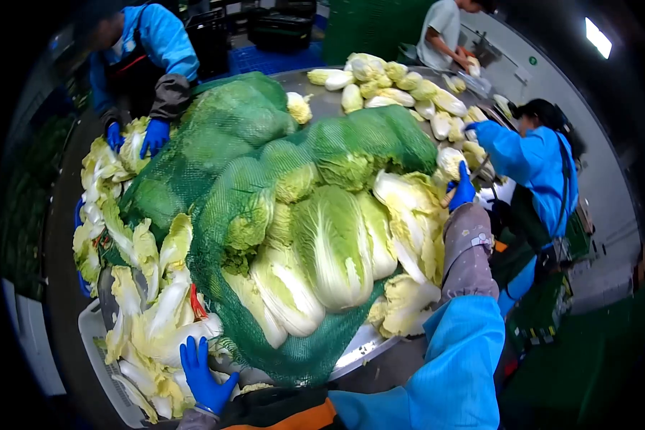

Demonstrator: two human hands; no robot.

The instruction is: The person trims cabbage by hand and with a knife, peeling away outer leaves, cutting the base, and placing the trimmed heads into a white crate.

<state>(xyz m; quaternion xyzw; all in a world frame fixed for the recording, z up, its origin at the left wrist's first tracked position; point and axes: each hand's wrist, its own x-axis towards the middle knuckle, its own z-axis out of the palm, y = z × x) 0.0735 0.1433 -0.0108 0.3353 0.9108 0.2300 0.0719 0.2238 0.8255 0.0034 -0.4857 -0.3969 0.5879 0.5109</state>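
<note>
My left hand [204, 378], in a blue glove, rests open on loose pale cabbage leaves [150, 337] at the near left of the table. My right hand [462, 188], also blue-gloved, is stretched out to the right and closed around a knife handle [448, 199] beside a trimmed cabbage [450, 161]. Between my arms lie several napa cabbages [333, 244], partly covered by green mesh netting [251, 215]. More netted cabbages [229, 122] are heaped behind them.
A metal table [362, 347] bears the pile. Trimmed cabbages [394, 86] lie at the far end. A person in blue [147, 50] handles leaves at far left; another in blue [534, 165] stands right; a third [444, 29] works at the back. A white crate [97, 344] holds leaves.
</note>
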